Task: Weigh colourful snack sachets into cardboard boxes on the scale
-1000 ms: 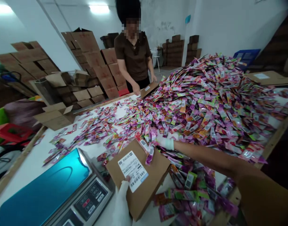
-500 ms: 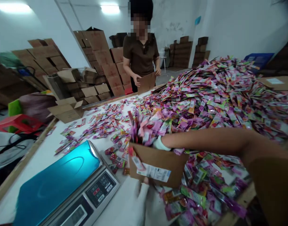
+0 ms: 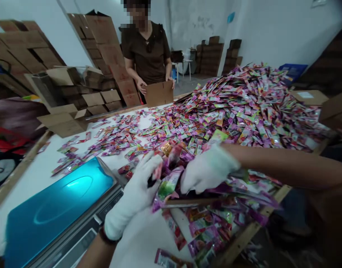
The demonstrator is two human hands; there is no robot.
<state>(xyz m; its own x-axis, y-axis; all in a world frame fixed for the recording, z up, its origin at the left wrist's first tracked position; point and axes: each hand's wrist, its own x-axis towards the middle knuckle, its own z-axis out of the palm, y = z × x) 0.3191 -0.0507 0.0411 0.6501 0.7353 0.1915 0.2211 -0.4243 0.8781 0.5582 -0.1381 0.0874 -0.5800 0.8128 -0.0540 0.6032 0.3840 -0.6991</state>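
My left hand (image 3: 136,190), in a white glove, curls its fingers and thumb around small shiny packets (image 3: 168,184) at the left end of a cardboard box (image 3: 193,202). My right hand (image 3: 204,171), also gloved, reaches down into the box with bent fingers. Its fingertips are hidden, so what they grip cannot be made out. Purple, pink and green packets stick out over the box's rim. Most of the box's walls are covered by the hands and packets.
A scale with a blue pan (image 3: 61,208) stands at the left. A large heap of packets (image 3: 243,104) fills the table's right side, with more scattered around. Across the table a person (image 3: 147,52) holds a cardboard piece (image 3: 159,93). An open carton (image 3: 64,123) sits at the far left edge.
The box has tipped, and its labelled front no longer shows. My left hand has come up from beneath it to its left end. My right hand now shows above the packets. The view has shifted right.
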